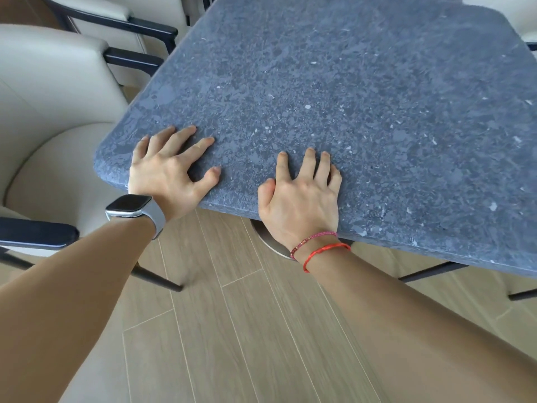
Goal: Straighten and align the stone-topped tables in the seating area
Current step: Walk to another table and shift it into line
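Pressing down, fingers (200, 144) splayed wide and slightly bent on the table (363, 91), left hand (168, 173) at the near corner, right hand (302, 202) beside it at 3 o'clock; table fills 12 to 3, chair (58, 112) at 9.

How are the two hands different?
The left hand wears a grey watch at its wrist; the right hand wears red bracelets. The left hand sits by the rounded corner of the table; the right hand sits further along the edge. The left hand's fingers spread wider than the right hand's. Both rest on the stone top.
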The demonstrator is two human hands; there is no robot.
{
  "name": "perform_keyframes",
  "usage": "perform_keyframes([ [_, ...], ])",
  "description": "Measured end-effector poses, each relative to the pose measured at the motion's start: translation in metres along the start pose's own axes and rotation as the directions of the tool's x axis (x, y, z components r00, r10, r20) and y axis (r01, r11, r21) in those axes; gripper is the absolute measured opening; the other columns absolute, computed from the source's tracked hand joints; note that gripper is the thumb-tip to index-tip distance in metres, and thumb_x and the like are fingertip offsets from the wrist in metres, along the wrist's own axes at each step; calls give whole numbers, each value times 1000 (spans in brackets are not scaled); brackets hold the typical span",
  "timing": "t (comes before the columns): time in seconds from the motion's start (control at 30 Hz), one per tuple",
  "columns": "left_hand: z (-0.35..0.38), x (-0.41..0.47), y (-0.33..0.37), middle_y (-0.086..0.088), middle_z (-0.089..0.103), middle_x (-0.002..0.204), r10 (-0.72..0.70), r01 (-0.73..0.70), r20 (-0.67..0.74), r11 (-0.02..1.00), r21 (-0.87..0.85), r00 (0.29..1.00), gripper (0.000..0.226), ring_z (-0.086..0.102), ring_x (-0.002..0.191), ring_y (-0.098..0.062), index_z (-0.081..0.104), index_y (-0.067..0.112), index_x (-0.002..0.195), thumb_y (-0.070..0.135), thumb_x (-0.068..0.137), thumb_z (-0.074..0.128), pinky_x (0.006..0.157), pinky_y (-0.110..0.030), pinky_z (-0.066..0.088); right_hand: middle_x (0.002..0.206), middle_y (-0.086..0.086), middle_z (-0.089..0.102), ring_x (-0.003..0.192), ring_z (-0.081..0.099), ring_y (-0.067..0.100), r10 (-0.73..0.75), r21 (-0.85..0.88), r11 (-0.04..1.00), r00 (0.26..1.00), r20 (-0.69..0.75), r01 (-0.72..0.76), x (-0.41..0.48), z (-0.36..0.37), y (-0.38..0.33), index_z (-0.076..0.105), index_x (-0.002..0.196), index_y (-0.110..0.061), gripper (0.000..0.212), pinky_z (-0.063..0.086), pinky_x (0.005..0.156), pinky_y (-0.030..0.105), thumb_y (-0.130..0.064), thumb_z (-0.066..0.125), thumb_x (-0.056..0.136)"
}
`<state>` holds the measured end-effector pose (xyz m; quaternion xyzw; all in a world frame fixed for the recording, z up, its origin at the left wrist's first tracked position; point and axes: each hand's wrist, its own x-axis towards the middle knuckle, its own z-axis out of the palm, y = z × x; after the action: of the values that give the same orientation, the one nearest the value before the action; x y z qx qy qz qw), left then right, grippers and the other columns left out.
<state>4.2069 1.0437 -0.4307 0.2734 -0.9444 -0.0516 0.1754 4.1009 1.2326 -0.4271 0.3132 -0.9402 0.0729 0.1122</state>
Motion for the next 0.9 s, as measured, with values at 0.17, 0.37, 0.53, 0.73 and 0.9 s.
perform_keyframes([
  [0.17,-2,2,0,3,45,157,9,-10,38,1000,11,999,70,33,148,-30,52,41,146,75,88,33,124,-55,17,147,30,44,138,36,50,10,12,1000,1000,17,-10,0,-2,0,55,143,-18,64,24,112,60,-42,27,91],
  [0.37,-1,2,-3,0,47,156,31,-32,39,999,26,999,71,35,147,-32,52,38,147,74,88,33,123,-56,19,147,29,44,138,36,49,21,21,1000,999,37,-22,1,-5,-1,54,144,-19,64,25,112,60,-43,26,91],
  [0.53,-8,2,-1,0,42,159,23,-26,125,999,23,992,78,29,150,-31,45,39,150,78,86,28,124,-57,14,144,28,48,136,40,48,35,89,995,999,36,-38,-2,-9,1,57,139,-18,59,29,110,59,-43,33,91],
  [0.73,-32,3,13,-4,32,164,23,21,295,989,-147,955,96,20,154,-33,45,32,152,84,71,30,125,-56,7,137,16,54,130,47,36,46,317,943,982,181,-103,-9,-46,19,42,149,-17,68,42,105,51,-50,36,89],
  [0.9,-43,-28,52,-4,50,146,49,30,230,943,-331,972,84,45,133,-35,61,23,138,73,74,41,114,-53,31,140,8,51,124,52,29,75,463,866,963,257,-191,-38,-85,45,33,154,-23,62,44,101,42,-41,53,99],
])
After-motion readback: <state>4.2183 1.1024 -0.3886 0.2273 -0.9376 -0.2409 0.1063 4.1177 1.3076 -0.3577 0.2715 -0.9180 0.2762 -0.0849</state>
